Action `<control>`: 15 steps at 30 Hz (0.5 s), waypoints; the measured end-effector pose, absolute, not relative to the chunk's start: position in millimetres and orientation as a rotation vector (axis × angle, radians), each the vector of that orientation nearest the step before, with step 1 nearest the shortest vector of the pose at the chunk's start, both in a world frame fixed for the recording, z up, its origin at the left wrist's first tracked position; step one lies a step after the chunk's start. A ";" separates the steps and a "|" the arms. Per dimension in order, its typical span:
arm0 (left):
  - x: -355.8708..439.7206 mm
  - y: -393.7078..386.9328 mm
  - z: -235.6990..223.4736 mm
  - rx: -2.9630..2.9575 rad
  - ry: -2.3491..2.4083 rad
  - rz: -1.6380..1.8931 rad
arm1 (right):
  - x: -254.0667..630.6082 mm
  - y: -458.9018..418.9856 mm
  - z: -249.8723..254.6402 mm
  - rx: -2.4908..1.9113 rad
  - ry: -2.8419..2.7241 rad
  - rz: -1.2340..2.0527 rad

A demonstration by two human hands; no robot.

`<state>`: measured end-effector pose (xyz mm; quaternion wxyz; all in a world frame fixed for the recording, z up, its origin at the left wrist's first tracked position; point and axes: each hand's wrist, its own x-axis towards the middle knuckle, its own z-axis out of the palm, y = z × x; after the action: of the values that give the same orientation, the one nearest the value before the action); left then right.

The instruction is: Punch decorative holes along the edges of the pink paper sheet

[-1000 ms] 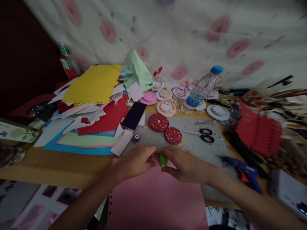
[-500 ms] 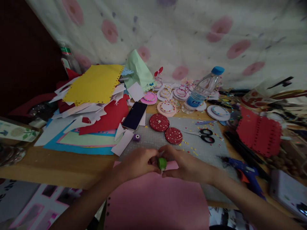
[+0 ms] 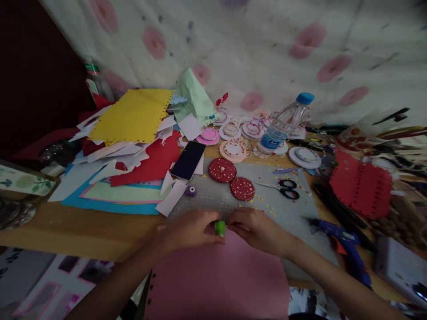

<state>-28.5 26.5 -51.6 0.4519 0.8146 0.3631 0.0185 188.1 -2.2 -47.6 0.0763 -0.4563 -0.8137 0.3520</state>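
Observation:
Both my hands meet over the top edge of a pink paper sheet point(image 3: 216, 275) that lies on the grey cutting mat point(image 3: 287, 213). A small green punch point(image 3: 219, 227) sits between them. My left hand point(image 3: 188, 231) is closed, its fingers pinched against the green punch. My right hand point(image 3: 256, 229) is closed too, fingertips pressed on the pink sheet's edge beside the punch. Two red dotted discs point(image 3: 230, 178) lie just beyond my hands, and a small purple punch point(image 3: 190, 190) rests to the left.
A phone point(image 3: 188, 160), black-handled scissors point(image 3: 283, 187), a water bottle point(image 3: 283, 124) and decorated paper discs point(image 3: 233, 149) stand farther back. Stacked coloured paper with a yellow sheet point(image 3: 130, 115) fills the left. A blue glue gun point(image 3: 343, 244) and red perforated paper point(image 3: 360, 182) lie right.
The green punch went from lifted slightly between my hands back down to the pink sheet's edge. My hands shifted a little toward me with it.

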 end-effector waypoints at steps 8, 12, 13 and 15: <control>-23.3 28.9 -48.5 2.069 0.858 0.075 | 193.8 -4.0 -51.9 -1.367 -2.352 1.039; -20.3 29.7 -48.3 2.083 0.822 0.048 | 196.8 -5.5 -53.6 -1.351 -2.340 1.079; -19.3 29.6 -48.9 2.088 0.825 0.045 | 197.5 -5.7 -54.2 -1.349 -2.332 1.088; -17.1 28.9 -50.0 2.096 0.867 0.046 | 198.7 -5.5 -55.4 -1.351 -2.316 1.103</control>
<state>-17.1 28.9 -50.0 0.4228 0.8372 0.3465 0.0184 198.7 -5.5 -55.4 0.1209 -0.4626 -0.7929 0.3777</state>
